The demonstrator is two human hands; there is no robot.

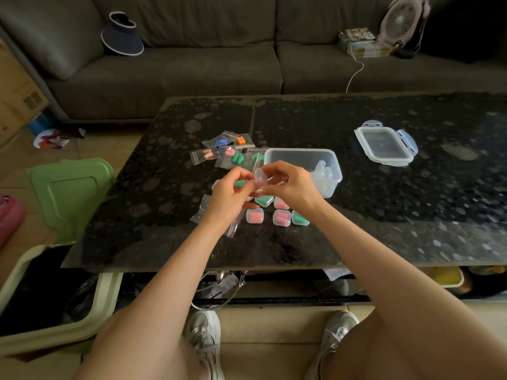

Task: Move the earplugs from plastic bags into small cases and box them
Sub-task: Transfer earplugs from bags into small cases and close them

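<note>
My right hand (288,187) pinches a small clear case (260,178) held open above the table. Close beside it, my left hand (229,194) holds green earplugs (240,183) in its curled fingers. Several filled cases with pink and green earplugs (279,215) lie below my hands. Small plastic bags with coloured earplugs (227,152) lie in a heap behind my hands. A clear plastic box (299,157) stands at the right of the bags with empty cases (322,172) inside. Emptied bags (204,208) lie under my left wrist.
The box's clear lid (385,145) lies farther right on the dark stone table (356,215). A green bin lid (68,193) and a cream bin (55,311) stand at the table's left. A sofa (219,64) runs behind the table.
</note>
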